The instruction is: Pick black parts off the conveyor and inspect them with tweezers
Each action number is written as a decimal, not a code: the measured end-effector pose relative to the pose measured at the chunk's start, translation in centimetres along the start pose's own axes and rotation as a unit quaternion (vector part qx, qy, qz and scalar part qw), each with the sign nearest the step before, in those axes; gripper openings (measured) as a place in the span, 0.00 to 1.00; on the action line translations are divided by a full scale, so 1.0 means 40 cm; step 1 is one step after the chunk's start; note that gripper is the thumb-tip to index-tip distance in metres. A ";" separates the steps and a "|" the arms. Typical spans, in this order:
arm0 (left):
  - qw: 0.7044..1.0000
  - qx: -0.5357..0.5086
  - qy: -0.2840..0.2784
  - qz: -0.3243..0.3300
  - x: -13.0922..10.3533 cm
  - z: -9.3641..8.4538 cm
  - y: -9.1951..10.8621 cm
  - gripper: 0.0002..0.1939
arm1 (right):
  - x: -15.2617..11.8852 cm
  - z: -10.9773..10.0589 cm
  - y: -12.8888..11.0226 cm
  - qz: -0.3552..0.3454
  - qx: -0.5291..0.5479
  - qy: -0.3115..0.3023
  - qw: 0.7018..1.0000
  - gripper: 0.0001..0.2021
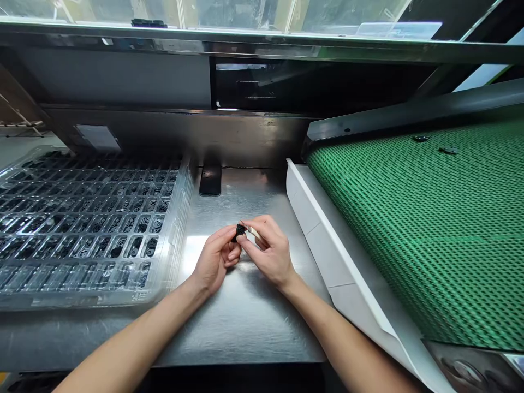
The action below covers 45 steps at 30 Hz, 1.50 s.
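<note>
My left hand (216, 254) is closed in a pinch on a small black part (238, 233), held above the metal table. Close against it, my right hand (268, 248) grips a thin, pale-handled tool (256, 233) whose tip meets the black part. The right thumb and forefinger also come up to the part's right side. Fingers cover much of the part, so its exact shape is hidden, and the tool's kind is too small to make out.
Left stands a clear plastic tray (172, 273) with black parts in its pockets. A dark, phone-like slab (210, 181) lies at the table's back. On the right, a white guard (319, 240) borders a green conveyor belt (429, 218) carrying two small black parts (448, 150). A metal shelf edge (262, 46) crosses above.
</note>
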<state>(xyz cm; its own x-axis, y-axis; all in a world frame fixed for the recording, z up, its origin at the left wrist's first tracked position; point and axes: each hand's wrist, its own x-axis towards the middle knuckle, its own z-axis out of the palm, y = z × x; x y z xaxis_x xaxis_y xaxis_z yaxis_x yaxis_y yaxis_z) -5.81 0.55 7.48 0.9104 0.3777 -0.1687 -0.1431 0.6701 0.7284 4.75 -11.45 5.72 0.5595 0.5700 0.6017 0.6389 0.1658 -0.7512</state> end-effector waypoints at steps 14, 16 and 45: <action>1.000 0.023 -0.004 0.020 -0.002 0.002 0.002 0.22 | 0.022 -0.021 -0.005 -0.007 0.004 0.012 1.000 0.12; 0.999 0.022 -0.005 0.024 -0.001 0.001 0.003 0.21 | 0.023 -0.020 -0.002 0.002 -0.001 0.023 1.000 0.12; 0.996 0.040 0.000 0.079 -0.004 0.003 0.012 0.21 | 0.017 -0.029 0.000 -0.002 -0.050 -0.027 0.998 0.15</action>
<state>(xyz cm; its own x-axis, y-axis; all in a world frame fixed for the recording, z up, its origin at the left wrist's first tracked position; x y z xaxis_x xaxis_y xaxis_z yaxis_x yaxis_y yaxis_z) -5.98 0.73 7.93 0.8795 0.4735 -0.0480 -0.2525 0.5498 0.7962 5.72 -12.00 6.44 0.5298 0.6125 0.5866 0.6914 0.0886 -0.7170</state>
